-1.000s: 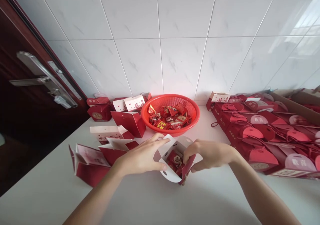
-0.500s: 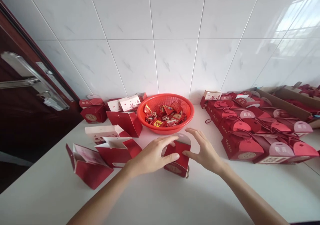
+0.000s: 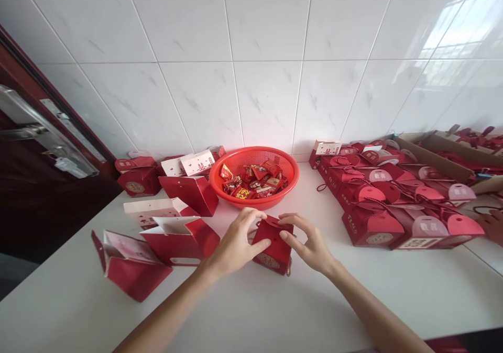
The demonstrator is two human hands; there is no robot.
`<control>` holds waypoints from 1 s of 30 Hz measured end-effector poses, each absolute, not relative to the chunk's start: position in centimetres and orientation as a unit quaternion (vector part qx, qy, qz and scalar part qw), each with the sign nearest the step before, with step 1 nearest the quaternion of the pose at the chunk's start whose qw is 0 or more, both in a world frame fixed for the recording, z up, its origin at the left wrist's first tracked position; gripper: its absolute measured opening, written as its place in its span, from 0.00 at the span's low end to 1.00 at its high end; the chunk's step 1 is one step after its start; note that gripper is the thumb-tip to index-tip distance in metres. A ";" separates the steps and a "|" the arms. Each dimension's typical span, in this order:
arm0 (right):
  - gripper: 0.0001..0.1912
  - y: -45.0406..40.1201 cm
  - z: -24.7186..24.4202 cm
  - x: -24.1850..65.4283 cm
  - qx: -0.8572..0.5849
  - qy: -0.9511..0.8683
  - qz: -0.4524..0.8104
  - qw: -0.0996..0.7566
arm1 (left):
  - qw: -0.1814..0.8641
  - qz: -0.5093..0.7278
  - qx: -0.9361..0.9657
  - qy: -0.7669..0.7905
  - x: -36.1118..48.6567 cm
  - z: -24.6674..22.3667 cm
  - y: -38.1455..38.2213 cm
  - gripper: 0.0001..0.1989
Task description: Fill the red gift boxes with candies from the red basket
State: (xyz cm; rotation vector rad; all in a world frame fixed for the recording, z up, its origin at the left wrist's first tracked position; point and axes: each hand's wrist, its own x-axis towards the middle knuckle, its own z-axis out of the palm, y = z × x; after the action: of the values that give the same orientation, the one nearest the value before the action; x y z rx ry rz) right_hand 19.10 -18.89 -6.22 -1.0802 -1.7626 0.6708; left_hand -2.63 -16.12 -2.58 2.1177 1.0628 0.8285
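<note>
- Red box point(image 3: 271, 245) stands on the white counter point(image 3: 251, 311), centre of the head view, just in front of the basket. Top flaps folded in; a gold round mark shows on the near face, and a bit of cord hangs at its lower right corner.
- Left hand point(image 3: 236, 245) grips the box from the left: thumb on the near face, fingers curled over the top edge.
- Right hand point(image 3: 310, 245) meets it from the right: fingertips pinch the top flap, thumb touches the upper right of the near face. Both hands are clamped on the same box, close together but not touching each other.
- Red basket point(image 3: 253, 177) sits just behind the box, near the wall, holding wrapped candies point(image 3: 251, 180) in red and yellow.
- Left of the hands: open boxes point(image 3: 157, 238), red outside and pale inside, lie tipped and scattered; the nearest is just beside the left wrist. More stand further back by the wall.
- Right of the hands: closed boxes point(image 3: 393, 206) packed in tight rows, with rounded red and pink top tabs, apart from the right hand.
- A brown carton point(image 3: 436, 156) lies behind those rows, at far right.
- White tiled wall point(image 3: 251, 54) runs behind the counter.
- Dark door point(image 3: 35, 185) with a metal handle point(image 3: 35, 130) stands at far left.
</note>
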 end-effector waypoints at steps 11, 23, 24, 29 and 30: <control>0.25 -18.8 -7.6 20.2 -0.531 -0.586 0.378 0.482 | 0.437 0.327 0.726 0.418 -0.9 -5.2 -15.1 0.13; 0.28 -19.9 -7.4 21.5 -0.557 -0.535 0.435 0.463 | 0.288 0.333 0.768 0.465 1.6 -4.8 -16.0 0.12; 0.27 -19.9 -7.1 21.6 -0.558 -0.522 0.437 0.474 | 0.274 0.323 0.776 0.467 1.6 -4.8 -16.0 0.13; 0.26 -20.1 -4.1 22.4 -0.480 -0.443 0.494 0.573 | 0.215 0.250 0.808 0.488 1.1 -4.0 -16.3 0.21; 0.26 -20.1 -3.4 22.4 -0.463 -0.440 0.498 0.587 | 0.214 0.237 0.811 0.490 0.9 -3.8 -16.2 0.22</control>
State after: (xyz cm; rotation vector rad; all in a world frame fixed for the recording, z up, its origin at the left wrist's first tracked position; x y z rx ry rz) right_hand 22.42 -20.08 -3.40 -1.0795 -1.0257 1.1599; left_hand 0.93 -16.23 -3.81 2.2491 1.3605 0.6569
